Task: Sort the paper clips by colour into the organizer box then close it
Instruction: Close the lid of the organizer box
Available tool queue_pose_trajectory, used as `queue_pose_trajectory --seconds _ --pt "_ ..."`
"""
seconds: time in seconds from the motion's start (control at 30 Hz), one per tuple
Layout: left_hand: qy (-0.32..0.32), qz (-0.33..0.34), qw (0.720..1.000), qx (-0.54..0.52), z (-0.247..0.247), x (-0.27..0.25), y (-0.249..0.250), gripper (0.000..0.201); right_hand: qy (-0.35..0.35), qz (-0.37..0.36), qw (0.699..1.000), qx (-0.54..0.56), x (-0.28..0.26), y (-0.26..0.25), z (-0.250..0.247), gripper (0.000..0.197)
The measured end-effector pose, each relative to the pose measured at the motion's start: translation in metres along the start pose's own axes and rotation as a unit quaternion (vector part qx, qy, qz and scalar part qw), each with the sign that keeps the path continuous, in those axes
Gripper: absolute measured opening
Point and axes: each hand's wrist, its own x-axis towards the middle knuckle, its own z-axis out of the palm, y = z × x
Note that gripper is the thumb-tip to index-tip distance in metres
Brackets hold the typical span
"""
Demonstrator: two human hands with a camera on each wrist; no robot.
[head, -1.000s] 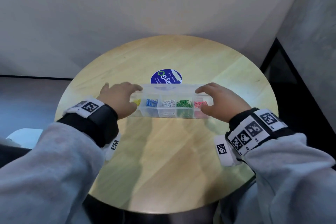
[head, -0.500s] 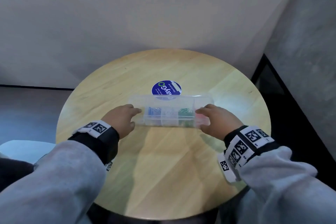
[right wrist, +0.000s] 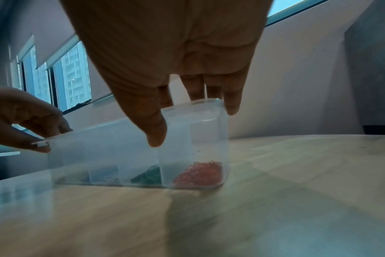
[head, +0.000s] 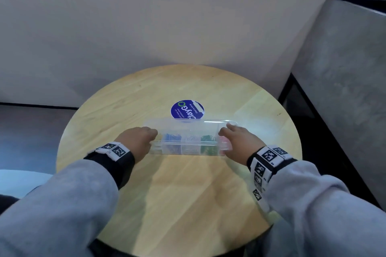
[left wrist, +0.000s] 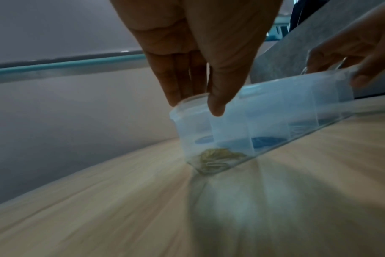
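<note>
A clear organizer box (head: 189,145) lies across the round wooden table (head: 177,194) with its lid down over the compartments. Through the plastic I see blue (head: 172,137), white (head: 190,139), green (head: 208,139) and red clips (right wrist: 200,173), and yellow clips (left wrist: 218,158) at the left end. My left hand (head: 151,137) pinches the left end, thumb in front and fingers (left wrist: 178,87) behind. My right hand (head: 224,142) pinches the right end the same way, thumb (right wrist: 154,132) on the front wall. The lid's latch is too blurred to judge.
A round blue label (head: 187,110) lies flat just behind the box. A grey concrete block (head: 344,89) with a dark gap stands past the table's right edge. A pale wall runs behind the table.
The lid has swung down over the compartments, so the clips look hazier. Both hands came down with it to the box ends. The head view has tilted up.
</note>
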Motion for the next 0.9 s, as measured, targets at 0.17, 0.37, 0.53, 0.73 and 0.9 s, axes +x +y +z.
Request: queue_pose_trajectory --seconds 0.17,0.37,0.53,0.73,0.9 --pt "-0.016 0.000 1.000 0.026 0.000 -0.022 -0.004 0.022 -0.029 -0.012 0.999 -0.030 -0.014 -0.013 -0.003 0.048" --pt "-0.027 -0.009 1.000 -0.005 -0.009 -0.036 0.005 0.046 -0.119 0.009 0.991 -0.059 -0.016 -0.019 -0.028 0.073" --pt "-0.046 -0.009 0.999 0.020 -0.013 -0.025 0.008 0.044 -0.126 0.021 0.987 -0.102 -0.009 -0.021 -0.033 0.075" --pt "-0.019 -0.008 0.998 0.058 -0.002 -0.021 0.013 0.029 -0.089 0.012 0.987 -0.135 -0.009 -0.022 -0.013 0.062" --pt "-0.015 -0.029 0.999 0.029 -0.004 -0.022 0.012 0.033 -0.080 0.022 0.990 -0.117 -0.009 -0.021 -0.007 0.064"
